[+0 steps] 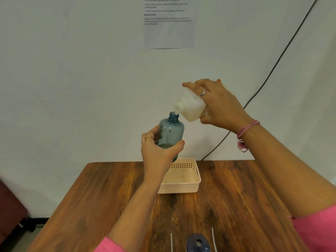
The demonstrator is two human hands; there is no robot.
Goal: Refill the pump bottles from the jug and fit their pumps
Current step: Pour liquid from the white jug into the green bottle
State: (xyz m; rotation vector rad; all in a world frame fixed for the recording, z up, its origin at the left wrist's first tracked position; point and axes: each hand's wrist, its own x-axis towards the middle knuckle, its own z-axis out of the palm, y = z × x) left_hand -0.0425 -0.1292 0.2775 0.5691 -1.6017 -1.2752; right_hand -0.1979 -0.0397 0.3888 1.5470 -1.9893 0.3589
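Hands meet in the middle of the frame, raised above the worktop. The left hand grips a blue see-through bottle round its lower half, fingers and thumb curled about it, holding it upright with its open neck at the top. The right hand grips a white jug from above, tilted so that its spout points down and left, just over the bottle's neck; a thin clear stream shows between spout and neck. Below the bottle, at the far edge of the worktop, stands a pale basket. At the bottom of the frame lies a dark blue bottle top between two thin white tubes. A printed sheet hangs on the wall at upper centre.
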